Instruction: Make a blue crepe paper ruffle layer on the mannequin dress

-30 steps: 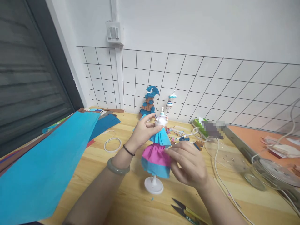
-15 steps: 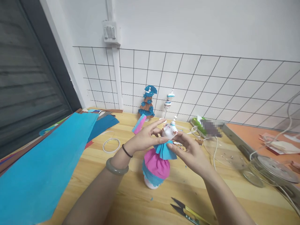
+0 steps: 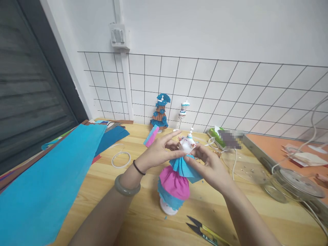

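A small dress form [image 3: 187,145] with a white patterned bodice and a white knob on top is between my hands. My left hand [image 3: 160,150] has its fingers around its left side, thumb pressed on pleated blue paper [image 3: 183,167] at the waist. On the right side, my right hand [image 3: 207,164] pinches the blue paper between thumb and fingers. Below it hangs a gathered pink paper layer [image 3: 174,182] over a blue one, above a white base [image 3: 168,207] near the table.
Thread snips [image 3: 202,230] lie near the front. Blue paper sheets [image 3: 51,177] cover the left. Behind stand a blue-brown dressed form [image 3: 160,112] and a bare form [image 3: 183,111]. A white ring [image 3: 121,159], a spool [image 3: 299,182] and an orange tray [image 3: 282,147] are also there.
The dress form has tilted, its base shifting toward the front and right. The pleated blue paper now spreads farther right under my right hand.
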A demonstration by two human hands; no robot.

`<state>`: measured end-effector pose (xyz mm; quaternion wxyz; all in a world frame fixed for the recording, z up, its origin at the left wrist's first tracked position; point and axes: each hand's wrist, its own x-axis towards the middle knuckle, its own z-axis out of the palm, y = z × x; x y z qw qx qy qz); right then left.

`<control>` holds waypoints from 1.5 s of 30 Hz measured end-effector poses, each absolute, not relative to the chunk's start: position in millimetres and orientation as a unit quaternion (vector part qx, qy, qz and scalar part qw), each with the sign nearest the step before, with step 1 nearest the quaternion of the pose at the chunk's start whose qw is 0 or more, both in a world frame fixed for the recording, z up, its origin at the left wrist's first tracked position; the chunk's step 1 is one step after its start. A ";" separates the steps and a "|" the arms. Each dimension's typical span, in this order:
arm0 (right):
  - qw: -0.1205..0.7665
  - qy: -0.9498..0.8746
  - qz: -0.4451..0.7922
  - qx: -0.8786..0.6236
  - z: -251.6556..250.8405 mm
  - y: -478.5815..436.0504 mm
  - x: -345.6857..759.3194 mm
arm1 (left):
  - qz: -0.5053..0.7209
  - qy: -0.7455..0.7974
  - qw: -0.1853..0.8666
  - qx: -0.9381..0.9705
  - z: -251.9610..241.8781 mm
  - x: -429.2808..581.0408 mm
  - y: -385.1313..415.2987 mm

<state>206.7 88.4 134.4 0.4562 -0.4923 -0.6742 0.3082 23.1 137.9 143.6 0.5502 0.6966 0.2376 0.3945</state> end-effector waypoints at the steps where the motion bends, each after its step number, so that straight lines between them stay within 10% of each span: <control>1: 0.456 -0.670 0.308 -0.498 135.1 88.0 206.3 | 0.394 0.241 0.540 0.704 145.0 23.4 136.8; 45: 0.397 -0.677 0.397 -0.476 145.2 80.9 216.0 | 0.374 0.208 0.549 0.718 146.0 19.0 137.1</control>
